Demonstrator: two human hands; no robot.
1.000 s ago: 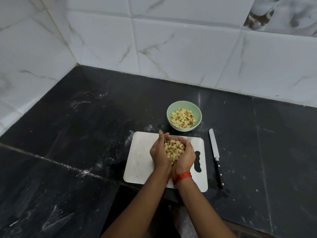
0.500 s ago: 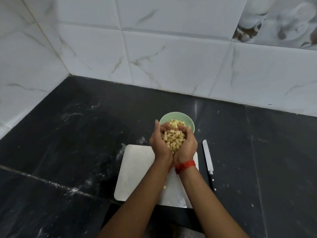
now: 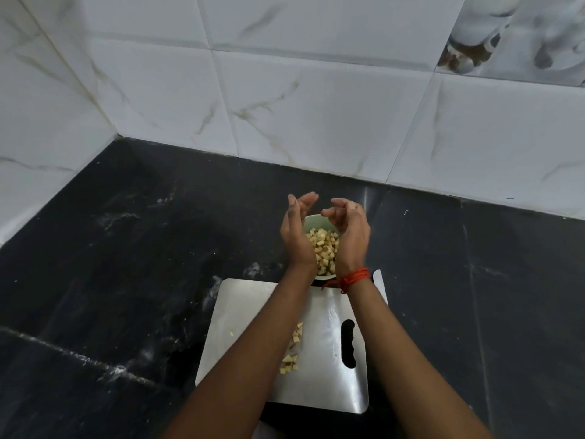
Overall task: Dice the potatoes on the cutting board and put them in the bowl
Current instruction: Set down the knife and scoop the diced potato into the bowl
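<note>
Both hands hover over the green bowl (image 3: 311, 220), which is mostly hidden behind them. My left hand (image 3: 296, 236) and my right hand (image 3: 349, 237) are parted, palms facing each other, fingers loosely bent and holding nothing. Between them I see the diced potato (image 3: 324, 250) heaped in the bowl. The white cutting board (image 3: 250, 315) lies just in front of the bowl, under my forearms. Several potato cubes (image 3: 292, 351) remain on it beside my left forearm.
The black stone counter (image 3: 126, 280) meets white marbled wall tiles (image 3: 285, 106) at the back and on the left. A red thread (image 3: 353, 277) circles my right wrist. The knife is hidden behind my right arm.
My cupped hands carried the potato dice from the board forward over the bowl, then parted and let them fall in. The camera tilted up.
</note>
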